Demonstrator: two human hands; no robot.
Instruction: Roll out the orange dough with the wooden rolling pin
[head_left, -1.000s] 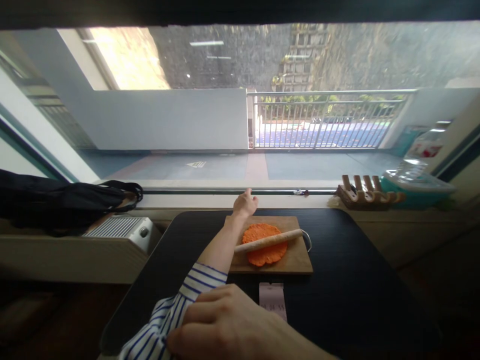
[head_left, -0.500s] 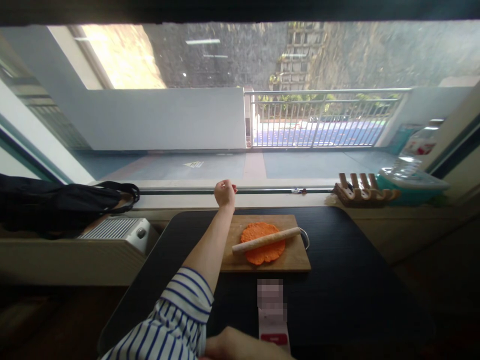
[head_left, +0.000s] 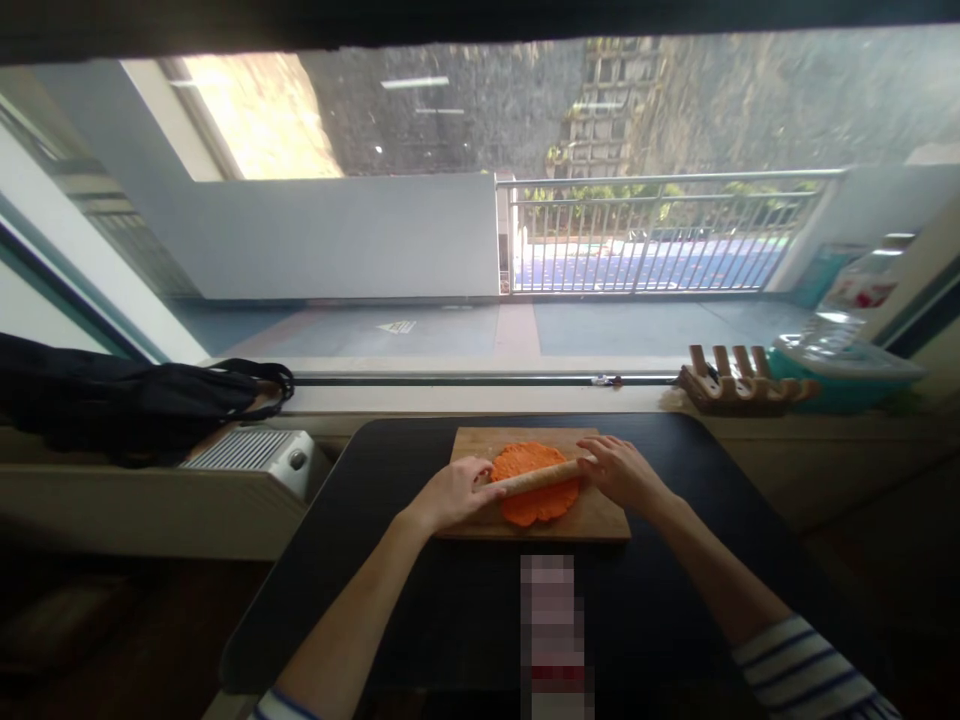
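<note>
A flattened round of orange dough (head_left: 534,508) lies on a wooden cutting board (head_left: 611,523). Across it, tilted up toward the right, rests a wooden rolling pin (head_left: 536,479). My left hand (head_left: 457,492) grips the pin's left end, thumb on the near side. My right hand (head_left: 616,468) holds the right end, its fingers curled over from above. Both ends of the pin are partly hidden by the hands. The dough's edge is uneven, with a small notch at the front.
The board sits on a dark table (head_left: 420,610). A blurred pinkish strip (head_left: 551,610) lies toward me. On the sill are a black bag (head_left: 135,400), a wooden-pegged rack (head_left: 739,385), a teal container (head_left: 870,375) and a plastic bottle (head_left: 851,300).
My left arm, raised beyond the board's left side, has come down, and the other hand has moved up from the table's near edge. Both hands have taken hold of the rolling pin.
</note>
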